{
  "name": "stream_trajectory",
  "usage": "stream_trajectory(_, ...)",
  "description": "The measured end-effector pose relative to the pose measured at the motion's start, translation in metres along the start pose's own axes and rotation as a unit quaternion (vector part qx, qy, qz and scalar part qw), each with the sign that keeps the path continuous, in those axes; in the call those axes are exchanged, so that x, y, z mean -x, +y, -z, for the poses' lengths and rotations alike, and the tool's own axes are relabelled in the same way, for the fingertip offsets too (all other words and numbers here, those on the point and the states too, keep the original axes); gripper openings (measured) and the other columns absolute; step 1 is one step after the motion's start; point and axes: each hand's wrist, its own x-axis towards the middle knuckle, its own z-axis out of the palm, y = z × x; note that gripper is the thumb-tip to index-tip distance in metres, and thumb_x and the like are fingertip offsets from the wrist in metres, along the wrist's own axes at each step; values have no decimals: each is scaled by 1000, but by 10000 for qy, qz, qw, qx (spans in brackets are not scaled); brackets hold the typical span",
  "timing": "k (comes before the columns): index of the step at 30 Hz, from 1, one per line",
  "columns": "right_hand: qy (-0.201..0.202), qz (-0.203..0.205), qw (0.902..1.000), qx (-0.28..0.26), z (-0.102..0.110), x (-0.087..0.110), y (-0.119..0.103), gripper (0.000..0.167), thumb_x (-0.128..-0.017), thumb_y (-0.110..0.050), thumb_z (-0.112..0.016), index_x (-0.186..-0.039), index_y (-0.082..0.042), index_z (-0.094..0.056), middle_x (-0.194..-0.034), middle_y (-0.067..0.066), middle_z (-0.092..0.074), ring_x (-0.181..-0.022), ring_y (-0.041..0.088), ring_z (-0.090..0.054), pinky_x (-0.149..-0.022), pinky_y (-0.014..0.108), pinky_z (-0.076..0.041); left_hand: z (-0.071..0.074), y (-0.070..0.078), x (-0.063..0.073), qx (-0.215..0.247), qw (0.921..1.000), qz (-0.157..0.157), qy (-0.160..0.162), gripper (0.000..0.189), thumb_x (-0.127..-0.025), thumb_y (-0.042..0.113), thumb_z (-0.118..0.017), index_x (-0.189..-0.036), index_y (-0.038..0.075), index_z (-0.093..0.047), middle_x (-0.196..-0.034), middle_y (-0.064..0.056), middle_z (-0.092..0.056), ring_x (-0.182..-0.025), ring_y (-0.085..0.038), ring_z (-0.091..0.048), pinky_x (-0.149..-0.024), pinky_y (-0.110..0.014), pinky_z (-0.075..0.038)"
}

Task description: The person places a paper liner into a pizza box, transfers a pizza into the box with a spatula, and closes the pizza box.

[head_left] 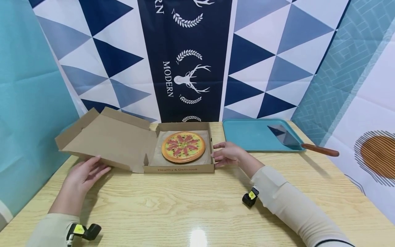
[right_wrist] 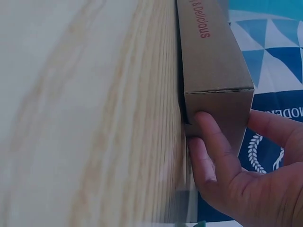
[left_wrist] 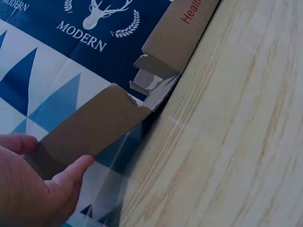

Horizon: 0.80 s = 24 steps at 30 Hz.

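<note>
A cardboard pizza box point(head_left: 179, 169) lies opened on the table, its lid point(head_left: 123, 137) folded out to the left and raised at its far end. Inside, a pizza point(head_left: 183, 146) with red strips on top rests on a paper sheet point(head_left: 156, 156). My left hand point(head_left: 83, 175) pinches the lid's near edge flap point(left_wrist: 94, 127) between thumb and fingers. At the box's right side, my right hand point(head_left: 228, 154) touches the outer wall point(right_wrist: 222, 111) with extended fingertips, one of them right at the upper rim.
A teal tray point(head_left: 247, 135) stands at the back right. On its right end lies a pizza server with a metal blade point(head_left: 282, 135) and a wooden handle point(head_left: 321, 150) jutting past the rim. Patterned cloth point(head_left: 191, 44) hangs behind the wooden table point(head_left: 172, 202).
</note>
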Motion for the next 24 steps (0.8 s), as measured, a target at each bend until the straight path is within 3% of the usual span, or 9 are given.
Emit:
stream_trajectory(5,25,-6,10000,0,-2,1,0,66,-92,4,-58,-148,8,-22,-129,33,-47,-104,35,-62,-78,41,-58,-5,0,2,-655,9941,-707,-495,45,-94,10,-65,-128,20,-36,-118,0,-46,-89,-9,-66,-86,-31,-55)
stream_trajectory(9,29,12,10000,29,-4,2,1,67,-93,4,-58,-148,9,-21,-132,35,-45,-108,39,-61,-78,41,-58,-12,1,3,-908,9875,-1112,-649,63,-95,8,-63,-141,14,-21,-116,-3,-47,-91,-11,-67,-84,-30,-56)
stream_trajectory(14,51,10,10000,7,-6,4,2,66,-93,5,-57,-148,10,-21,-133,37,-45,-110,40,-61,-78,42,-58,-24,1,3,-1125,9805,-1504,-582,77,-93,5,-65,-145,8,-8,-106,-5,-56,-89,-14,-69,-78,-31,-58)
stream_trajectory(18,30,-22,10000,89,-8,7,2,65,-94,4,-55,-148,10,-20,-133,37,-46,-109,40,-61,-77,41,-58,-33,0,2,-1453,9731,-1738,-416,84,-93,6,-65,-148,4,-1,-117,-11,-45,-89,-11,-68,-79,-31,-57)
stream_trajectory(24,-28,-60,10000,54,-12,10,3,67,-94,4,-54,-150,8,-16,-132,36,-46,-99,34,-66,-76,40,-59,-43,-1,-2,-1778,9633,-2011,-56,78,-91,9,-69,-143,3,-11,-117,-12,-44,-84,-10,-68,-77,-31,-57)
